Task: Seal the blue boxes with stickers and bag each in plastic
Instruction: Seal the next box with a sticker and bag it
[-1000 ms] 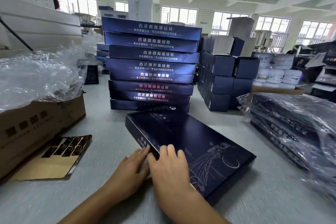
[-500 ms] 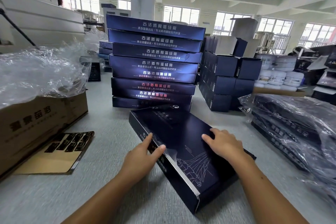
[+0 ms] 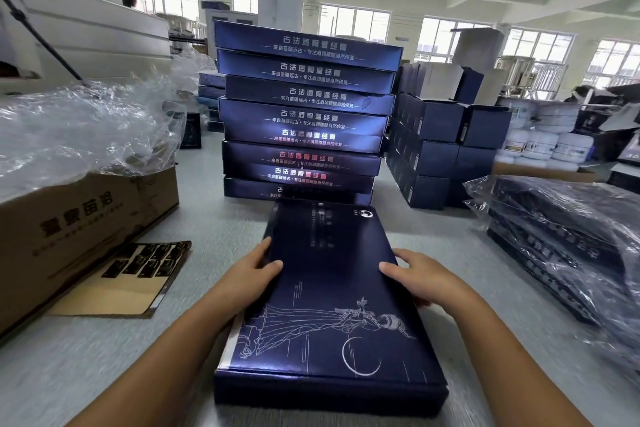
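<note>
Now the blue box [image 3: 329,288], flat on the table [image 3: 104,357], is clasped at both long edges between left hand [image 3: 254,270] and right hand [image 3: 415,276], and should be squared before stickering

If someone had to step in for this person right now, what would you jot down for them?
The left hand grips the left long edge of the blue box, thumb on top.
The right hand grips the right long edge the same way.
The box lies closed before the stack of blue boxes. The sticker sheet is to the left, by the carton of plastic bags.
Done: the bagged boxes on the right.
Left: no sticker shows on this box, so check it, then bag it. The stack looks unbagged.
</note>
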